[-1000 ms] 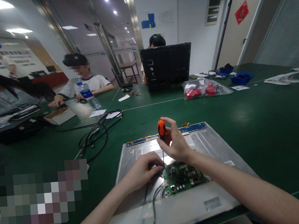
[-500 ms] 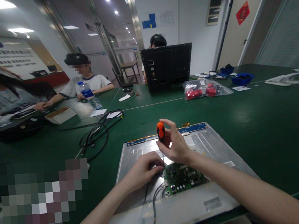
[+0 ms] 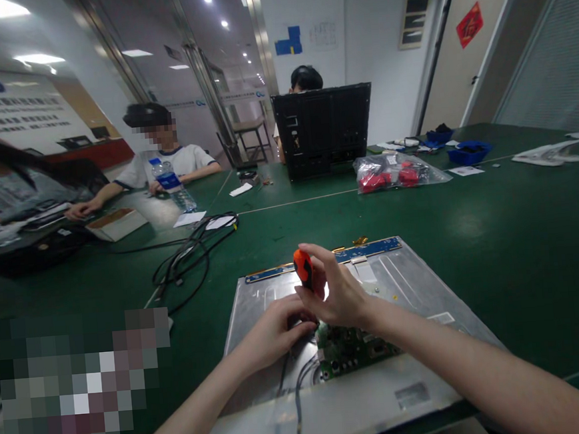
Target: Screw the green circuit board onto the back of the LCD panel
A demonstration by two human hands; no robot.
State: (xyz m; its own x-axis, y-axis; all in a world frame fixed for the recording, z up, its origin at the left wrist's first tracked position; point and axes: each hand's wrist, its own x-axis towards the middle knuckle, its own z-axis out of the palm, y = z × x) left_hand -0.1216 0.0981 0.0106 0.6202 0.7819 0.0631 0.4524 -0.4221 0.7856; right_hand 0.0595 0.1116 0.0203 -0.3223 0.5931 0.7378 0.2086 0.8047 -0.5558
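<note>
My right hand grips an orange and black screwdriver by its handle. The handle leans a little to the left, and the shaft and tip are hidden behind my hands. Close by, my left hand has its fingers curled together at the upper left corner of a green circuit board; what they hold, if anything, is hidden. That board lies on a silvery metal display panel, which has a narrow blue circuit strip along its far edge. Dark cables run from beside the board toward me.
Tangled black cables lie left of the panel on the green table. Farther back are a bottle, an open box, a black monitor housing, a plastic bag and a blue tray. Several people sit around the table.
My right hand and the screwdriver have moved slightly left and down. The screwdriver went from nearly upright to tilted, and its shaft no longer shows. My left hand stays in place.
</note>
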